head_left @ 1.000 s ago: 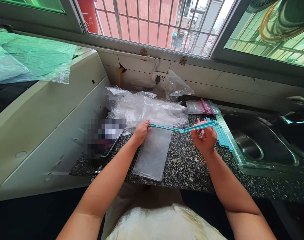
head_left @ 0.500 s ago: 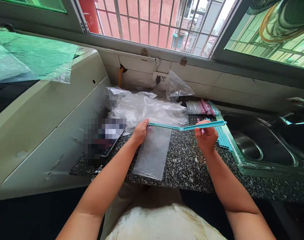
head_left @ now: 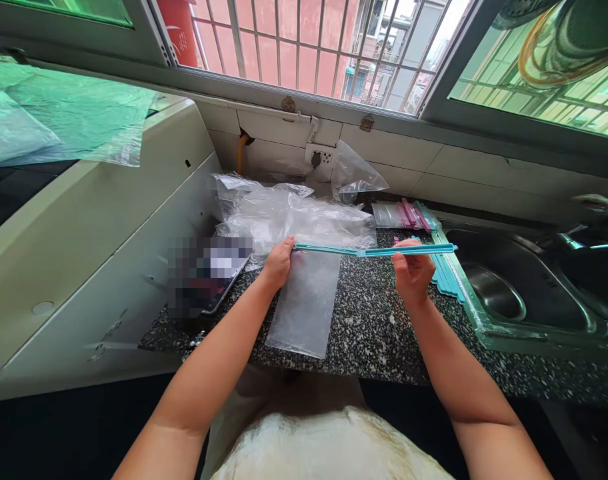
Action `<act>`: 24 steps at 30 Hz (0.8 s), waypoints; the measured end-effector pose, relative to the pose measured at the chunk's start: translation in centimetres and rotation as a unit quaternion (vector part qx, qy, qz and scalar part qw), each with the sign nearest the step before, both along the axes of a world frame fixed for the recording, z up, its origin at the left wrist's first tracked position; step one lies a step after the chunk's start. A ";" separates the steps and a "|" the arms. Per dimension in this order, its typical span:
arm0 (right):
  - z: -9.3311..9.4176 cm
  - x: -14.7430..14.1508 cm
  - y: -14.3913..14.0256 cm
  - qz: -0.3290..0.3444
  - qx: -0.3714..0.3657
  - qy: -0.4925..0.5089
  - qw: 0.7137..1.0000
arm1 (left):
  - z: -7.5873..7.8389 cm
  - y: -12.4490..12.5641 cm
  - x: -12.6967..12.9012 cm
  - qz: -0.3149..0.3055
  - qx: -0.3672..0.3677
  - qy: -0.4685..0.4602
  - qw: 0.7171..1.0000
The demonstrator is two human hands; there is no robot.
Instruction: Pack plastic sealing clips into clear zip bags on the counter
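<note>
A long teal bag sealing clip [head_left: 379, 253] stretches nearly level between my hands, its two halves swung apart at a hinge near the middle. My left hand [head_left: 278, 265] pinches its left end together with the top edge of a clear plastic bag [head_left: 304, 310]. From the left half the bag hangs down over the dark speckled counter. My right hand [head_left: 415, 272] grips the right half with bent fingers, and that half's far end sticks out beyond the hand. Just right of this hand lie several more teal clips [head_left: 449, 279], partly hidden.
Behind my hands, loose clear bags [head_left: 294, 213] lie heaped against the tiled wall. Pink clips [head_left: 413, 215] rest on a bag at the back right. A sink [head_left: 504, 293] is on the right; a tablet-like device [head_left: 227, 283], partly blurred, stands left beside a pale appliance panel [head_left: 109, 267].
The right half of the clip has tilted down, almost in line with the left half. Both hands have shifted only slightly; the bag hangs a little further left.
</note>
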State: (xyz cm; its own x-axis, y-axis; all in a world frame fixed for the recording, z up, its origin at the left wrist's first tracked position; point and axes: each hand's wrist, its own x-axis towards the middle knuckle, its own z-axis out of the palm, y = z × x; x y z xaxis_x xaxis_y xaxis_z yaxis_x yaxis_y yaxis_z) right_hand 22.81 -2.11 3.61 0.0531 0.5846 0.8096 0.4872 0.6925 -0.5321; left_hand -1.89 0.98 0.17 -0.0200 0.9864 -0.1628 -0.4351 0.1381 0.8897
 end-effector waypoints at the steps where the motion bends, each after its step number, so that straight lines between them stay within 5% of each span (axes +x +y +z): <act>1: -0.1 0.0 0.0 0.001 -0.010 0.009 1.000 | 0.0 0.0 0.0 0.000 0.000 -0.001 1.000; 24: -1.7 -1.1 0.8 0.057 -0.129 0.222 0.965 | 0.5 -0.3 -0.2 0.017 -0.001 0.017 1.000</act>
